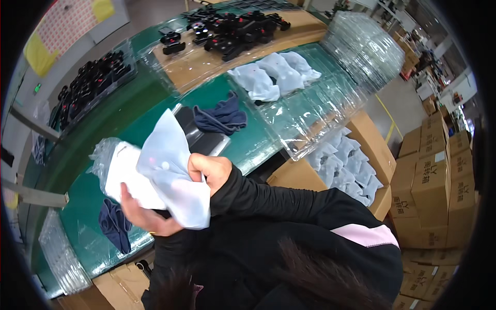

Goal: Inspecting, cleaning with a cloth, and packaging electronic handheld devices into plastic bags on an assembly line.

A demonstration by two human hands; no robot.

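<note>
A translucent white bag (173,150) is in front of me, its upper end standing up loosely. My right hand (211,171) is closed on the bag's right side, pinching the sheet. Curled beneath its lower left part is my left hand (147,216), also closed on it, with some fingers hidden behind the sheet. A small dark edge shows between that hand and the bag; what it belongs to is mostly covered. Behind lies a stack of white sheets or bags (124,168) in crumpled clear plastic.
Dark cloths (221,114) lie on the green table (253,150). Black devices (232,31) sit on cardboard at the back, and more fill a clear tray (98,88). Wrapped white bundles (276,75) rest on clear trays; several others fill an open carton (380,150) at right, near stacked boxes (431,175).
</note>
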